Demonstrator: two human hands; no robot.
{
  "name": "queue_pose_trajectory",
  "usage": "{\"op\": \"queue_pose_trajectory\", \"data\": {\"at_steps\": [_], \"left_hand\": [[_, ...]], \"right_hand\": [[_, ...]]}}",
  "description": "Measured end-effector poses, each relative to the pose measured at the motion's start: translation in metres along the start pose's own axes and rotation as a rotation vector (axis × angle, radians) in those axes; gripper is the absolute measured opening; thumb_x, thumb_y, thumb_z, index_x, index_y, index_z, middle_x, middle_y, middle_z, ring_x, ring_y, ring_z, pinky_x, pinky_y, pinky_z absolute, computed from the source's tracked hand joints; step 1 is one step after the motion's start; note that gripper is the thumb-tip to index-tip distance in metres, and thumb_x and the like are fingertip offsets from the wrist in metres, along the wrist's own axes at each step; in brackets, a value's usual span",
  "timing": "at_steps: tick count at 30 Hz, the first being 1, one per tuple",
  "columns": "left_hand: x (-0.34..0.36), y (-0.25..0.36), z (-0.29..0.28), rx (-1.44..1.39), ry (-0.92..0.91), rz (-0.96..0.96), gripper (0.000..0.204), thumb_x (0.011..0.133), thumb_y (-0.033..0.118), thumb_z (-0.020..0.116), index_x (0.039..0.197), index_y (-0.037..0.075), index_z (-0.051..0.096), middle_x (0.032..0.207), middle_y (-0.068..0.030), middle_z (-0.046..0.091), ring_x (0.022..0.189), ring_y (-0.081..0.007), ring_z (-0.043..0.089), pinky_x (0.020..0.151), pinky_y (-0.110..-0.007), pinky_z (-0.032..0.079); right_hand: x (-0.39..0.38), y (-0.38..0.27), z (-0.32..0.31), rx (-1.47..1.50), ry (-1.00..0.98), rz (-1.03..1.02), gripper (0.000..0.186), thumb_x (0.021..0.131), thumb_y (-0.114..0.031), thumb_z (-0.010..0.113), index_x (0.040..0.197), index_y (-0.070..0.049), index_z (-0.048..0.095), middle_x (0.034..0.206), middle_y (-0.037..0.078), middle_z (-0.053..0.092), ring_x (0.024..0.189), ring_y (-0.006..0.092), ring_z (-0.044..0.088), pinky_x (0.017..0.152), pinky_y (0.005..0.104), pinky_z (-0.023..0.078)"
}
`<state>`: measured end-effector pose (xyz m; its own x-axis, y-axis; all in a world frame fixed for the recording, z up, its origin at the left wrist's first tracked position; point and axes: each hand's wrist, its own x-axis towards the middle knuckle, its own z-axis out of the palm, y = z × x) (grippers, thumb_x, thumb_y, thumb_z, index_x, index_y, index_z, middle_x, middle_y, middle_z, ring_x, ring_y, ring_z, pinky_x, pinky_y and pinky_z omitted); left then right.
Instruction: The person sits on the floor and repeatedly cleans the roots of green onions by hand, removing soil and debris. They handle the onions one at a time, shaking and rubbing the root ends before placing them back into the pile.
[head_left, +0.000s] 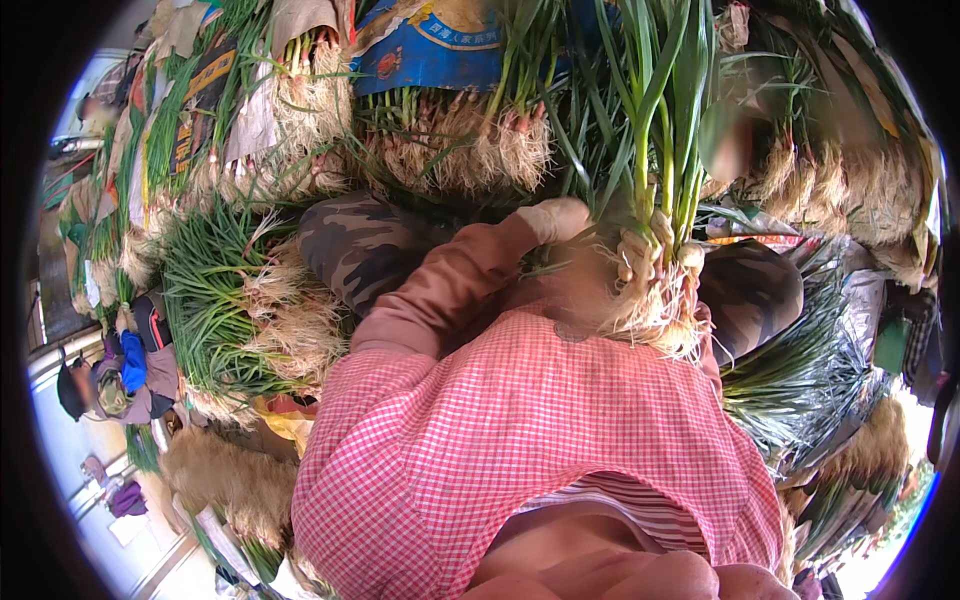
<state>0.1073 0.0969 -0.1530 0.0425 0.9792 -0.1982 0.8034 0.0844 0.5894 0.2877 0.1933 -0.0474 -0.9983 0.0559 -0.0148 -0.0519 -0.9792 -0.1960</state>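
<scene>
A bunch of green garlic (668, 150) stands upright before my chest, leaves up, with pale stringy roots (655, 322) hanging below. Pale, finger-like shapes wrap its stem ends; they look like my gloved right hand (640, 250), closed on the bunch. My right forearm is mostly hidden behind the roots. My left hand (556, 219), in a whitish glove, is just left of the bunch near my lap. Its fingers are turned away and hidden among leaves, so whether it grips anything does not show.
Rooted green garlic lies beyond my knees (452, 140), partly under a blue printed sack (425, 45). Another heap (250, 300) is at my left knee, and leafy bundles (800, 370) lie at my right. A person (120, 375) is at the far left.
</scene>
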Motion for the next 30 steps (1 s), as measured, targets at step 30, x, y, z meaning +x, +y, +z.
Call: {"op": "queue_pose_trajectory", "data": {"at_steps": [30], "left_hand": [[-0.038, -0.04, -0.14, -0.752, 0.99, -0.52, 0.033, 0.086, 0.018, 0.056, 0.116, 0.004, 0.055, 0.089, -0.0145, 0.066, 0.073, -0.0184, 0.062, 0.066, -0.031, 0.05]], "right_hand": [[0.016, -0.003, -0.029, 0.092, -0.009, 0.076, 0.059, 0.074, -0.014, 0.063, 0.124, 0.002, 0.036, 0.089, 0.002, 0.049, 0.085, 0.0173, 0.051, 0.086, 0.0356, 0.042]]}}
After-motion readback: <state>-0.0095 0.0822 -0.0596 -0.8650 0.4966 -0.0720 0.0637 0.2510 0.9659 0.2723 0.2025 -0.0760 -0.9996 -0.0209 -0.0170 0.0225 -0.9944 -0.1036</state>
